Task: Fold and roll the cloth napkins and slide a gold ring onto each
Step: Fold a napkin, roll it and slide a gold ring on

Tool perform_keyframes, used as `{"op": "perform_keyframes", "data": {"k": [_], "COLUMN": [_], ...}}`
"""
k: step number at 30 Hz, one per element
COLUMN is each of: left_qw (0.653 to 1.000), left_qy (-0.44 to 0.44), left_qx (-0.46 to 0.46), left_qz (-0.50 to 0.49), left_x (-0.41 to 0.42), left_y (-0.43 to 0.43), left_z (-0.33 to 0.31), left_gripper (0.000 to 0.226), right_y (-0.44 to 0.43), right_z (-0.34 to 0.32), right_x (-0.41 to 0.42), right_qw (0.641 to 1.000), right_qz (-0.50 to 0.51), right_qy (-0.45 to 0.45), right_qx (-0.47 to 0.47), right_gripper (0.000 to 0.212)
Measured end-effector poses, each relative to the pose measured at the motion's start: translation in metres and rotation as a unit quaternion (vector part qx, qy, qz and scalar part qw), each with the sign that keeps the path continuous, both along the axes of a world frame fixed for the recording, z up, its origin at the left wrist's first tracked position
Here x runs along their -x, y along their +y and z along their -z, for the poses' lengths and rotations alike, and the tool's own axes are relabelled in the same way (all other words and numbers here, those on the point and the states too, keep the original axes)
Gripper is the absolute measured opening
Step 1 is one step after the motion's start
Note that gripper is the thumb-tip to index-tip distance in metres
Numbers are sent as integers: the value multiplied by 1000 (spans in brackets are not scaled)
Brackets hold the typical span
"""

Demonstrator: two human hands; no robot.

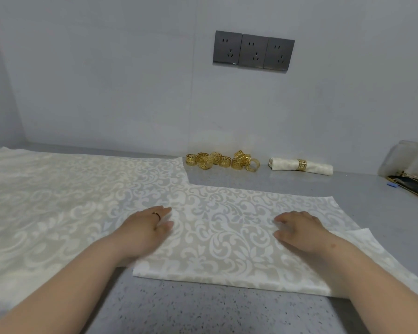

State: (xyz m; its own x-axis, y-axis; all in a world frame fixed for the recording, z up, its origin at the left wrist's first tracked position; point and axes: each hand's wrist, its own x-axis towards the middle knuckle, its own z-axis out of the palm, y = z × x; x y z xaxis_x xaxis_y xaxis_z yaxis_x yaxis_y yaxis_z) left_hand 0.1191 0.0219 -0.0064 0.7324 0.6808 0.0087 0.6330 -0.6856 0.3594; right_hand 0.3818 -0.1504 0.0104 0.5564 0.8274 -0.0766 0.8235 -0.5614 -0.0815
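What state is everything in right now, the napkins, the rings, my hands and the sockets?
Folded napkin: folded flat, not rolled, no ring on it.
Left hand: open, resting flat on the folded napkin.
Right hand: open, resting on the folded napkin.
Spread cloth: lying unfolded at the left.
Loose gold rings: heaped together, none on a napkin.
Rolled napkin: rolled and ringed.
Sockets: nothing plugged in.

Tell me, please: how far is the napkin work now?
Done: one rolled napkin with a gold ring on it lies at the back. In hand: the left hand and right hand rest flat on a folded napkin, not yet rolled. Left: more cloth spread at the left, and a pile of loose rings waiting.
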Motion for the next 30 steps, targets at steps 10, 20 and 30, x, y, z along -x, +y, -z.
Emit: {"op": "perform_keyframes", "data": {"k": [10,20,30], "left_qw": [999,995,994], "left_qy": [16,-6,38], "left_qx": [34,-33,-51], "left_qz": [-6,92,93], "left_x": [-8,-41,-54], "left_y": [6,-1,23], "left_z": [13,-11,24], "left_gripper": [51,50,147], "right_y": [42,89,140], "right_z": [-4,-14,7], "right_x": [16,-20,-55], "right_qw": [997,996,996], "right_qz": [-74,-10,24], "right_qy": [13,31,-21], "right_qx": [21,-83,-83], "right_gripper": [4,17,27]}}
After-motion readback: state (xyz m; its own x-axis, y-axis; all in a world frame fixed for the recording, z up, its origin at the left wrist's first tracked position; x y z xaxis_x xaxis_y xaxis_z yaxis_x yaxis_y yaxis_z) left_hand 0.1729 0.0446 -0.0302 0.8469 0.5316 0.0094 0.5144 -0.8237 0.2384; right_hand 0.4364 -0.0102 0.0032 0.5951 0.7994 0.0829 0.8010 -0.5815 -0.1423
